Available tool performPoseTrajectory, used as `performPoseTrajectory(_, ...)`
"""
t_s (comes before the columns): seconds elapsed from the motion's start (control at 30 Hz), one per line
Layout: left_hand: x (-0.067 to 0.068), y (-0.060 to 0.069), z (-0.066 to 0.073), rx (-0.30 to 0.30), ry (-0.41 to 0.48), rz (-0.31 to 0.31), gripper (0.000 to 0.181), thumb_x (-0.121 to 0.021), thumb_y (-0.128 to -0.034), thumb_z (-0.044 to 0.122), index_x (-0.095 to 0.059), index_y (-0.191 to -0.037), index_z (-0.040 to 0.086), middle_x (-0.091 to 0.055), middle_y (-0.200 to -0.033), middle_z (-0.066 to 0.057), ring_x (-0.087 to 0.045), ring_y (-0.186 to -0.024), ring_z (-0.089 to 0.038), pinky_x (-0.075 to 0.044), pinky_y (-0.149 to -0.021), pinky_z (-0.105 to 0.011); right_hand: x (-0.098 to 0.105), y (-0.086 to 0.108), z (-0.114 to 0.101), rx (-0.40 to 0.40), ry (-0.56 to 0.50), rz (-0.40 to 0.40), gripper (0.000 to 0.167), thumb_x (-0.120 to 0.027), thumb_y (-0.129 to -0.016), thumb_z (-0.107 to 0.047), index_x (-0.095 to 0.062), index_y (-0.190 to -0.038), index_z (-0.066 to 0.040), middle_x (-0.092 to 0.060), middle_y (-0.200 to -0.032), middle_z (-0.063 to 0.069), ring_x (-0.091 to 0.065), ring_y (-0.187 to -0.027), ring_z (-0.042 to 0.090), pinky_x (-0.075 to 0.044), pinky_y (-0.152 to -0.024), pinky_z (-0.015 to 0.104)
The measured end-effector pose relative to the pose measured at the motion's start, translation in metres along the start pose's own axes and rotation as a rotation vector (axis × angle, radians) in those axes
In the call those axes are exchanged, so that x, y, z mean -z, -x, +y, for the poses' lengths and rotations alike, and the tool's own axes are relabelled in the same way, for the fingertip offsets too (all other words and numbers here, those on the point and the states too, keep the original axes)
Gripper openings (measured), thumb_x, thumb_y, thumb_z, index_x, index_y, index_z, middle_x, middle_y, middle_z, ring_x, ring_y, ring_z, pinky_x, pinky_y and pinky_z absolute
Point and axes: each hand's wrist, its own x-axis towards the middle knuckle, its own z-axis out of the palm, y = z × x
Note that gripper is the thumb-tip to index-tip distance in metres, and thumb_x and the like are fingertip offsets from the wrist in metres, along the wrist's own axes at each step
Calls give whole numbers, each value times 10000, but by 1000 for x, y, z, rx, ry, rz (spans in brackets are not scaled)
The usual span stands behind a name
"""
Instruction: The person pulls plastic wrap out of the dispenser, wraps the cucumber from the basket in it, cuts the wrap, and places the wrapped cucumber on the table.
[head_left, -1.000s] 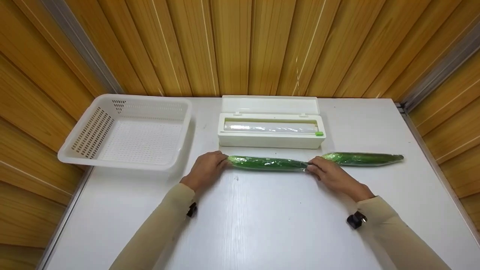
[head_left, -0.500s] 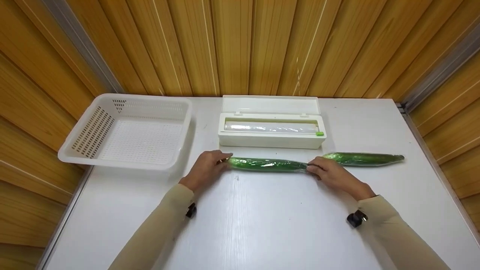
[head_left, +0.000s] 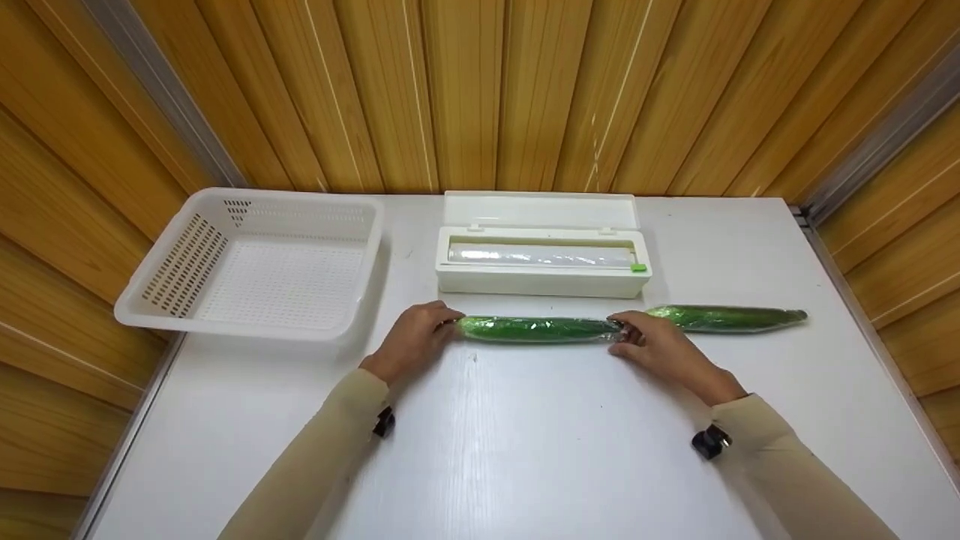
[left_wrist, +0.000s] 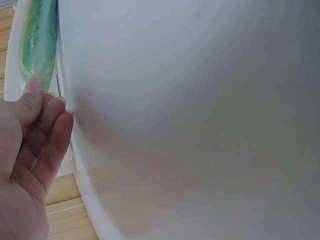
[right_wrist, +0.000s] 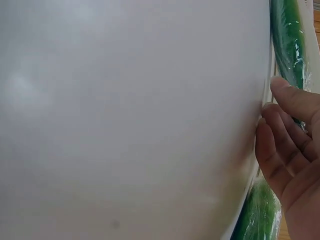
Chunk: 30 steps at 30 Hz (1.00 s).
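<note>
A cucumber (head_left: 536,328) in clear plastic film lies crosswise on the white table in the head view. My left hand (head_left: 412,335) pinches its left end; in the left wrist view the thumb (left_wrist: 31,95) presses against the wrapped tip. At the other end is my right hand (head_left: 664,349), its thumb spread away from the forefinger, which touches the film. The right wrist view shows those fingers (right_wrist: 285,140) loosely bent beside the film-covered tip. Behind the right hand lies a second wrapped cucumber (head_left: 731,318), its left end partly covered by that hand.
A white film dispenser (head_left: 544,283) with its lid up and a roll of cling film (head_left: 540,255) inside stands just behind the cucumber. At the left is a white plastic basket (head_left: 356,300). Wood-look panels (head_left: 465,97) rise along the table's back edge.
My right thumb has come away from the forefinger, loosening the pinch on the cucumber's right end. My left thumb and fingers shifted slightly at the left end. The cucumber stays about where it was.
</note>
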Motion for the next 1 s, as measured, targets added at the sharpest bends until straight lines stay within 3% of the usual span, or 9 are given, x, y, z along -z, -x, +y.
performPoseTrajectory(0.2, 0, -1, -1, -4, -16, -21, 195, -716, -1005, 50, -783, -1171, -28, -763, -1022, -117, -740, -995, -272, -587, -905, -392, 1, 1, -1, 12, 60, 55, 323, -789, -971, -191, -750, -1261, -52, -766, -1135, 84, -707, -1057, 321, -558, -923, 534)
performPoseTrajectory(0.3, 0, -2, -1, -10, -14, -30, 199, -720, -1005, 77, -788, -1161, -28, -763, -1008, -119, -740, -984, -275, -587, -901, -402, 2, 1, 2, 51, 45, 56, 295, -736, -1005, -137, -756, -1288, -58, -752, -987, 18, -699, -932, 234, -575, -854, 438)
performPoseTrajectory(0.4, 0, -2, -1, -18, -6, -34, 214, -725, -1005, 107, -792, -1159, -25, -764, -998, -117, -741, -975, -273, -586, -901, -407, 2, 1, 5, 94, 23, 63, 290, -702, -1018, -68, -753, -1302, -51, -646, -824, -64, -591, -776, 115, -527, -730, 309)
performPoseTrajectory(0.53, 0, -1, -2, -31, 20, -23, 209, -728, -999, 78, -789, -1163, -35, -768, -999, -123, -743, -973, -278, -589, -901, -405, 3, 1, 5, 163, 8, 112, 261, -745, -971, -18, -783, -1229, -19, -670, -823, -62, -583, -739, 70, -513, -691, 237)
performPoseTrajectory(0.67, 0, -1, -4, -40, 49, -22, 213, -733, -984, 14, -784, -1185, -36, -759, -983, -116, -732, -942, -256, -594, -872, -373, 2, 1, 4, 98, -114, 135, 209, -777, -933, 28, -798, -1140, 38, -777, -931, 72, -734, -781, 138, -591, -701, 229)
performPoseTrajectory(0.8, 0, -1, -5, -54, 59, -28, 243, -747, -967, -13, -775, -1207, -40, -738, -960, -114, -714, -912, -243, -595, -829, -359, 1, 1, 3, 11, -201, 121, 170, -743, -956, 51, -785, -1119, 79, -780, -985, 172, -779, -803, 227, -612, -700, 251)
performPoseTrajectory(1.0, -1, 0, -5, -66, -3, -20, 214, -728, -990, 21, -778, -1188, -43, -755, -979, -133, -736, -946, -283, -597, -851, -406, 0, -1, 4, 38, -124, 113, 196, -711, -984, 30, -764, -1165, 81, -763, -955, 114, -759, -791, 221, -606, -716, 245)
